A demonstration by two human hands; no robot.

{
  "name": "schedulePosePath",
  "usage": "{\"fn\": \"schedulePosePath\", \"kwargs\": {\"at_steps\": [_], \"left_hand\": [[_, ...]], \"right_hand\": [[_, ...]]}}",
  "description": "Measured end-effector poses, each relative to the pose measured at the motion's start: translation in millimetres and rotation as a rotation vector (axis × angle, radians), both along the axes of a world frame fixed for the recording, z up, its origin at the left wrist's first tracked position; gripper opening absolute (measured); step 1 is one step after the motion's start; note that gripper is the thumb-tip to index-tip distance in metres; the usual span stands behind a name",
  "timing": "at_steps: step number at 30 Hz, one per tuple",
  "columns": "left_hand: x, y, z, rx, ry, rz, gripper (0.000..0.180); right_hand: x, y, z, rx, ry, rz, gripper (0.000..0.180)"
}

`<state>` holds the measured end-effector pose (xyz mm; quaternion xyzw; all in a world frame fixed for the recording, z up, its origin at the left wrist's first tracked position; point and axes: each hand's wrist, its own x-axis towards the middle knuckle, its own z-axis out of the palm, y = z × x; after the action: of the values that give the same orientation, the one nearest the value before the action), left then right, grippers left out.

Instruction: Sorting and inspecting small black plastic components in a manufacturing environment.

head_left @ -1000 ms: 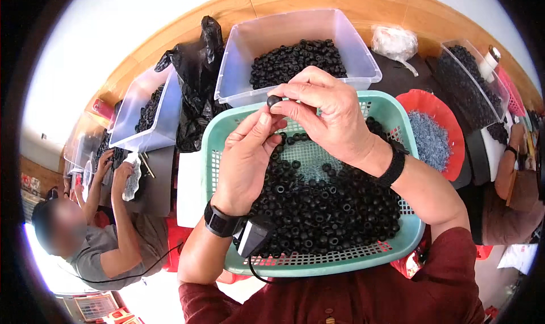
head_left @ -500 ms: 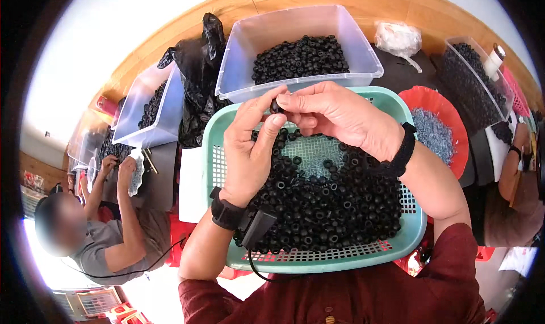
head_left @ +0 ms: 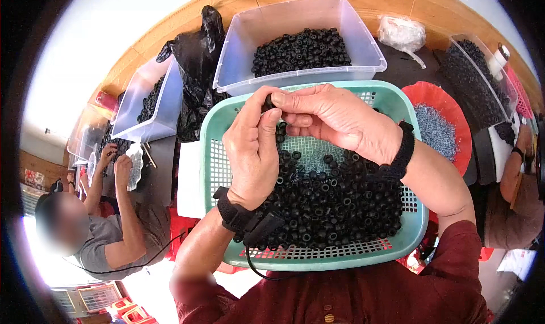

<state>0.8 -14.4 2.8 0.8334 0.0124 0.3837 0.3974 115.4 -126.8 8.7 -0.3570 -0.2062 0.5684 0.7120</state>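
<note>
Over the teal plastic basket [head_left: 418,233], both of my hands meet at a small round black piece [head_left: 268,103], mostly hidden by fingers. My left hand [head_left: 252,148] pinches it between thumb and forefinger. The thumb and forefinger of my right hand [head_left: 340,114] press against it from the other side; whether they hold a second small part is hidden. Many loose black ring-like pieces [head_left: 323,210] fill the basket below. Among them, near its far side, lies a patch of tiny pale-blue bits [head_left: 312,160].
Behind the basket stands a clear bin [head_left: 238,68] of black pieces, beside a black plastic bag [head_left: 196,63]. A red dish [head_left: 462,125] with small blue-grey parts [head_left: 434,131] sits at the right. A co-worker [head_left: 108,233] works at the left; another person's arm [head_left: 511,171] shows far right.
The black piece has turned or sunk a little between my fingers, and my left hand's fingers have drawn closer together. The whole view has shifted slightly.
</note>
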Motion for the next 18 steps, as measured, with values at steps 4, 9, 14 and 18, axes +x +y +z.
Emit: {"fn": "schedulePosePath", "kwargs": {"at_steps": [4,9,14,18], "left_hand": [[2.4,-1.3,-6.6,-0.150,0.035,-0.011,0.020],[2.0,0.3,-7.5,-0.465,0.020,-0.186,0.023],[-0.1,5.7,8.0,-0.611,0.013,-0.319,0.028],[-6.8,6.2,8.3,-0.821,0.039,-0.477,0.034]], "right_hand": [[-3.4,0.4,1.0,-0.089,-0.004,-0.086,0.016],[1.2,0.2,-5.0,0.002,-0.037,-0.023,0.027],[-5.5,-5.1,23.2,0.032,-0.015,-0.043,0.047],[-4.7,-4.7,17.0,0.062,-0.183,-0.085,0.047]]}}
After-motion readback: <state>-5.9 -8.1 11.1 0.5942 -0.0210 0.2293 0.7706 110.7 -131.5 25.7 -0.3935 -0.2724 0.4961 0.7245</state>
